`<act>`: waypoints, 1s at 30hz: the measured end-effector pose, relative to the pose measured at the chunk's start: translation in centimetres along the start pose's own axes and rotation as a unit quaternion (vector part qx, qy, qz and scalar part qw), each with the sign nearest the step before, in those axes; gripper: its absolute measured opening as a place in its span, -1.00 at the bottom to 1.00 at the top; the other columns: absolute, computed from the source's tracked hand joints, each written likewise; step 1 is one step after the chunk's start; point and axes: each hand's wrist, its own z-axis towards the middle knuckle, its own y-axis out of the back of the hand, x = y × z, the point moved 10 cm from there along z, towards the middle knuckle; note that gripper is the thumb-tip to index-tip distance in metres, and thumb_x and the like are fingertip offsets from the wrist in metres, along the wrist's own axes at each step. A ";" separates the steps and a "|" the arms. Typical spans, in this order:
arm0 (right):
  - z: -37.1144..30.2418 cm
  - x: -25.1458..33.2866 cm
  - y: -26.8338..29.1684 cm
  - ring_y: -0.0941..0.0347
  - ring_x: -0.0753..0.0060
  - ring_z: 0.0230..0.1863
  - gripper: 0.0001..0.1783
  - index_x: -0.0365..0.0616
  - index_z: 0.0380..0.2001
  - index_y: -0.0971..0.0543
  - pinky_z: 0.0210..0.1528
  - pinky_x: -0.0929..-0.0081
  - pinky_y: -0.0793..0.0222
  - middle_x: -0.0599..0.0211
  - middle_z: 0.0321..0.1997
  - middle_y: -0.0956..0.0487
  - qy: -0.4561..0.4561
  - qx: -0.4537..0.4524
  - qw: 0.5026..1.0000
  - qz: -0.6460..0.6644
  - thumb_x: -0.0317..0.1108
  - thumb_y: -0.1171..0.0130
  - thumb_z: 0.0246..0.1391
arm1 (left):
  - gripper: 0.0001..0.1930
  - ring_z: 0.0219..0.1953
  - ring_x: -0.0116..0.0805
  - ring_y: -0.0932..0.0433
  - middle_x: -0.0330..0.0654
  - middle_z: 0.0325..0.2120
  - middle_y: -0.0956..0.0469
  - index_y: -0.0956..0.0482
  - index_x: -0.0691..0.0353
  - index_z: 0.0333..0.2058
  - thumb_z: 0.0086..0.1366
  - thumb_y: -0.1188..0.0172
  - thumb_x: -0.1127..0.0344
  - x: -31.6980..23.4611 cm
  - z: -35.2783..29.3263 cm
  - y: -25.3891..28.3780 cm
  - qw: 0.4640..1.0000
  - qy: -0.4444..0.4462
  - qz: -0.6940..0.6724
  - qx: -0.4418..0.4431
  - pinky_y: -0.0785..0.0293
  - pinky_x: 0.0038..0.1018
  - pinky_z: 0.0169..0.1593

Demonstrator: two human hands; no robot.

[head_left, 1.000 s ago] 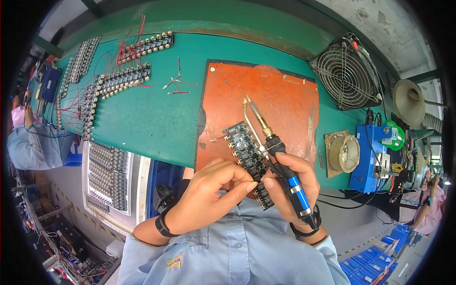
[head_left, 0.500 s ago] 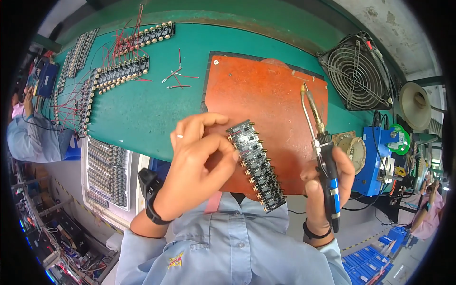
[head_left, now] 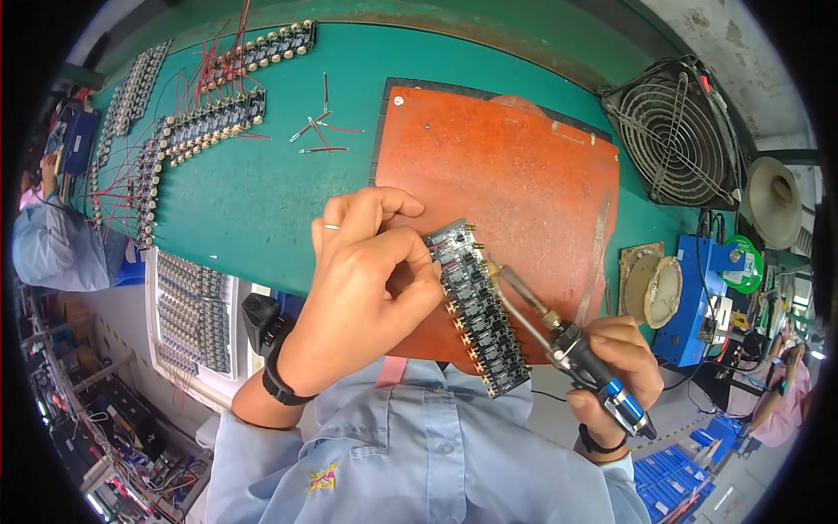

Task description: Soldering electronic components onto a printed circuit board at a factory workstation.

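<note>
A long black circuit board strip [head_left: 483,319] slants over the mat's near edge, with brass-coloured terminals along both long sides. My left hand [head_left: 367,271] is closed, thumb and index finger pinched at the strip's upper left edge. Whether a small part is also between those fingertips is hidden. In my right hand [head_left: 618,375] is a soldering iron [head_left: 602,380] with a black and blue handle and a thin metal tube along its shaft. Its tip lies at the strip's upper right edge, by the terminals; contact cannot be made out.
Under the strip lies an orange mat [head_left: 497,166] on the green table [head_left: 253,205]. Short red wires [head_left: 325,131] lie left of it, with wired boards [head_left: 214,122] beyond. At right stand a fan [head_left: 672,135], a round dish [head_left: 653,288] and a blue box [head_left: 690,301]. A co-worker [head_left: 65,240] is far left.
My right hand has tilted the soldering iron leftward, bringing its tip from the mat's far right to the strip's edge. My left hand stays pinched at the strip, nearly unmoved.
</note>
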 end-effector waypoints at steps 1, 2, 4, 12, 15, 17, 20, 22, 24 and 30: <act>0.2 0.2 -0.1 -0.53 0.13 -0.29 -0.46 -0.29 -0.20 -0.55 -0.26 0.34 -0.46 0.05 -0.26 -0.57 -0.001 0.001 1.000 0.000 -0.27 -0.50 -0.27 | -0.90 -0.08 -0.14 -0.31 -0.13 -0.16 -0.44 -0.48 0.19 -0.64 -0.09 -0.26 0.44 0.1 0.0 -0.1 1.000 0.001 -0.001 0.001 -0.14 -0.30 -0.01; 0.5 0.4 -0.5 -0.53 0.13 -0.30 -0.48 -0.30 -0.22 -0.56 -0.27 0.34 -0.46 0.05 -0.28 -0.57 -0.003 0.017 1.000 -0.010 -0.29 -0.50 -0.29 | -0.90 -0.09 -0.14 -0.31 -0.14 -0.16 -0.44 -0.48 0.19 -0.64 -0.10 -0.26 0.44 0.1 0.0 0.0 1.000 -0.002 -0.002 -0.003 -0.14 -0.30 -0.02; 0.8 0.5 -1.3 -0.53 0.13 -0.30 -0.50 -0.32 -0.26 -0.58 -0.27 0.35 -0.46 0.06 -0.31 -0.58 -0.007 0.050 0.998 -0.030 -0.32 -0.50 -0.32 | -0.89 -0.10 -0.15 -0.32 -0.14 -0.17 -0.44 -0.48 0.19 -0.64 -0.10 -0.26 0.44 0.1 0.0 0.0 1.000 -0.008 -0.005 -0.010 -0.15 -0.30 -0.03; 0.8 0.0 -2.1 -0.48 0.18 -0.34 -0.48 -0.31 -0.26 -0.54 -0.24 0.30 -0.37 0.11 -0.38 -0.56 -0.014 0.059 0.996 -0.062 -0.15 -0.43 -0.25 | -0.90 -0.11 -0.15 -0.33 -0.12 -0.18 -0.43 -0.47 0.21 -0.64 -0.11 -0.25 0.45 -0.3 0.0 0.0 1.000 -0.015 0.003 -0.014 -0.17 -0.30 -0.05; 1.0 -0.1 -2.3 -0.49 0.18 -0.33 -0.48 -0.31 -0.26 -0.55 -0.24 0.31 -0.37 0.11 -0.37 -0.57 -0.017 0.063 0.996 -0.061 -0.17 -0.44 -0.25 | -0.89 -0.12 -0.16 -0.34 -0.12 -0.19 -0.43 -0.47 0.22 -0.64 -0.11 -0.25 0.46 -0.2 0.0 0.1 1.000 -0.014 0.001 -0.015 -0.17 -0.31 -0.05; 1.1 -0.1 -2.4 -0.49 0.18 -0.33 -0.49 -0.31 -0.26 -0.55 -0.24 0.31 -0.38 0.11 -0.37 -0.57 -0.018 0.066 0.996 -0.061 -0.18 -0.44 -0.26 | -0.89 -0.12 -0.16 -0.34 -0.12 -0.19 -0.43 -0.47 0.22 -0.65 -0.11 -0.25 0.46 -0.2 0.0 0.1 1.000 -0.013 -0.001 -0.015 -0.17 -0.31 -0.05; 1.3 0.0 -2.4 -0.49 0.18 -0.34 -0.49 -0.31 -0.26 -0.56 -0.25 0.32 -0.38 0.11 -0.38 -0.57 -0.020 0.066 0.996 -0.063 -0.20 -0.44 -0.27 | -0.89 -0.14 -0.16 -0.35 -0.11 -0.19 -0.43 -0.47 0.22 -0.65 -0.11 -0.25 0.46 -0.2 0.0 0.1 1.000 -0.015 -0.007 -0.015 -0.18 -0.31 -0.06; 1.6 0.2 -2.5 -0.49 0.18 -0.34 -0.49 -0.31 -0.26 -0.56 -0.25 0.32 -0.38 0.11 -0.38 -0.57 -0.017 0.077 0.994 -0.069 -0.20 -0.44 -0.27 | -0.89 -0.14 -0.16 -0.35 -0.11 -0.19 -0.43 -0.46 0.22 -0.65 -0.11 -0.25 0.46 -0.2 0.0 0.1 1.000 -0.014 -0.007 -0.015 -0.18 -0.31 -0.06; 1.8 0.6 -2.6 -0.50 0.17 -0.35 -0.49 -0.31 -0.25 -0.56 -0.26 0.32 -0.38 0.11 -0.39 -0.57 -0.010 0.095 0.992 -0.084 -0.21 -0.44 -0.28 | -0.89 -0.14 -0.16 -0.35 -0.11 -0.19 -0.43 -0.46 0.22 -0.65 -0.11 -0.24 0.47 -0.2 0.1 0.1 1.000 -0.014 -0.008 -0.015 -0.19 -0.31 -0.06; 2.3 1.5 -2.8 -0.50 0.17 -0.36 -0.49 -0.32 -0.26 -0.56 -0.27 0.32 -0.38 0.11 -0.41 -0.57 -0.004 0.106 0.989 -0.107 -0.21 -0.43 -0.27 | -0.89 -0.13 -0.15 -0.35 -0.11 -0.19 -0.42 -0.46 0.22 -0.65 -0.11 -0.24 0.46 -0.2 0.1 0.0 1.000 -0.012 -0.012 -0.014 -0.18 -0.31 -0.06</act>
